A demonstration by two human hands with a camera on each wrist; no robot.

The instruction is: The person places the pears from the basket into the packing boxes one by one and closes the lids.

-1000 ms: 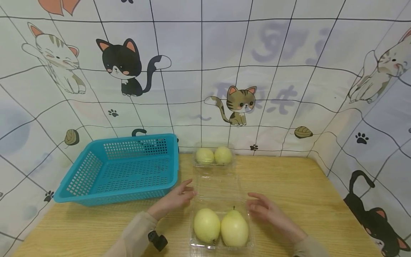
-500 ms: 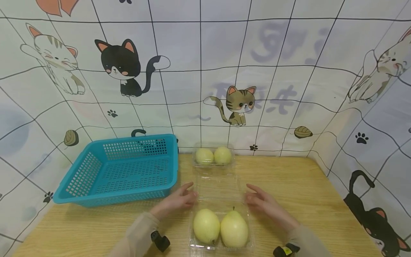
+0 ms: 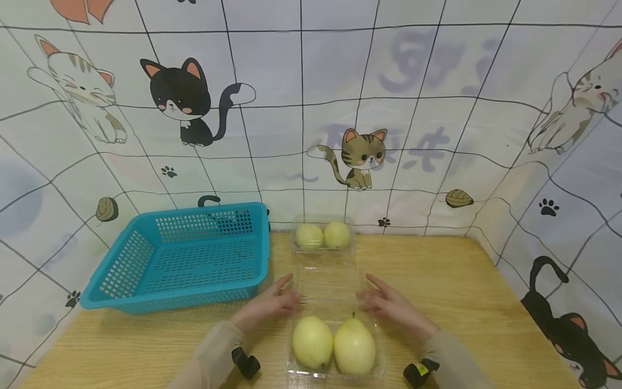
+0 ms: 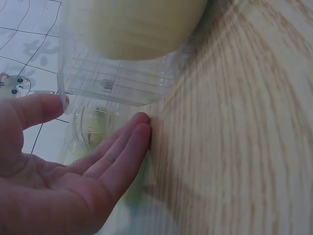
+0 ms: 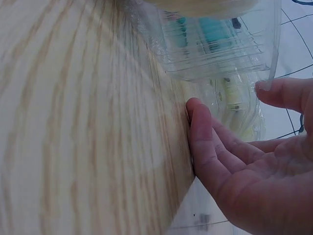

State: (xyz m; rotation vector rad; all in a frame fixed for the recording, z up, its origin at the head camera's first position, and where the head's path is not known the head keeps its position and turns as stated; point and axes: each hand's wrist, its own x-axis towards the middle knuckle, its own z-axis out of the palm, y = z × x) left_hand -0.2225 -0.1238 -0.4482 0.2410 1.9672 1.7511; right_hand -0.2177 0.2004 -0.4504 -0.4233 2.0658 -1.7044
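Note:
A clear plastic clamshell box [image 3: 334, 374] lies on the table with its lid [image 3: 328, 282] folded open towards the wall. Two pale yellow-green pears, a left one [image 3: 312, 342] and a right one [image 3: 355, 346], sit side by side in it. My left hand [image 3: 266, 309] is at the box's back left corner; in the left wrist view its thumb meets the rim [image 4: 62, 81], the fingers stretched out low by the table. My right hand [image 3: 400, 313] mirrors it at the back right corner, thumb tip at the rim [image 5: 274, 58] in the right wrist view, fingers extended.
A blue perforated basket [image 3: 194, 296] stands on the left of the wooden table [image 3: 437, 281]. Behind the open lid, against the cat-patterned wall covering [image 3: 272, 135], is another clear box [image 3: 323, 249] with two pale green fruits [image 3: 337, 235].
My right hand has moved left and inward to the box's back right corner. My left hand has shifted slightly right, closer to the box. Box and pears stay in place.

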